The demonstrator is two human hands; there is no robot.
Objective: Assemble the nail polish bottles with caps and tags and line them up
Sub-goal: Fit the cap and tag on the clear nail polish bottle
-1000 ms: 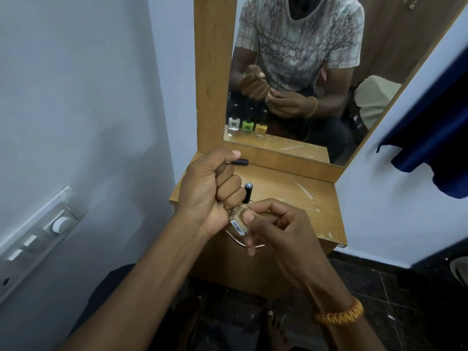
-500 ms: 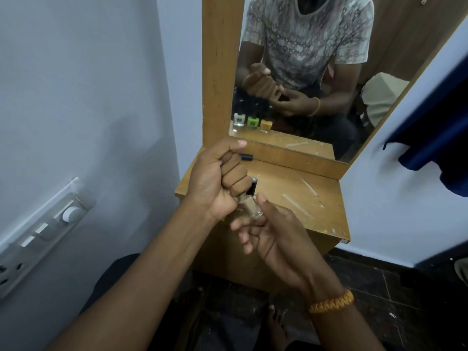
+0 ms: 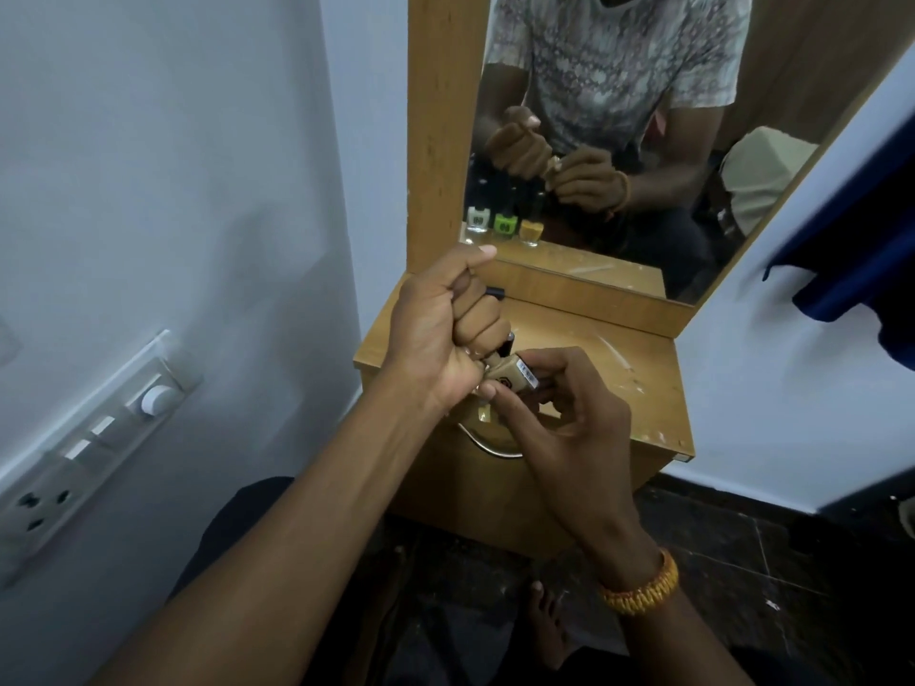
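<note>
A small beige nail polish bottle [image 3: 510,376] with a white label is held tilted between both hands above the front left of the wooden dresser top [image 3: 594,354]. My left hand [image 3: 445,334] is fisted around the bottle's cap end; the cap is hidden in the fist. My right hand [image 3: 559,413] pinches the bottle's body with thumb and fingers. A black cap tip [image 3: 507,339] stands just behind the fist, and a loose black cap [image 3: 495,292] lies at the back. The mirror [image 3: 643,141] reflects three bottles [image 3: 502,222] in a row, white, green and orange.
The dresser has a metal drawer handle [image 3: 487,445] below my hands. A switch and socket panel [image 3: 89,438] is on the left wall. Dark blue cloth [image 3: 856,250] hangs at the right. The floor is dark tile [image 3: 792,561], with my bare foot [image 3: 549,631] below.
My right hand went from an open palm under the bottle to pinching its body. The bottle has turned so that its label faces up. My left fist stayed on the cap end.
</note>
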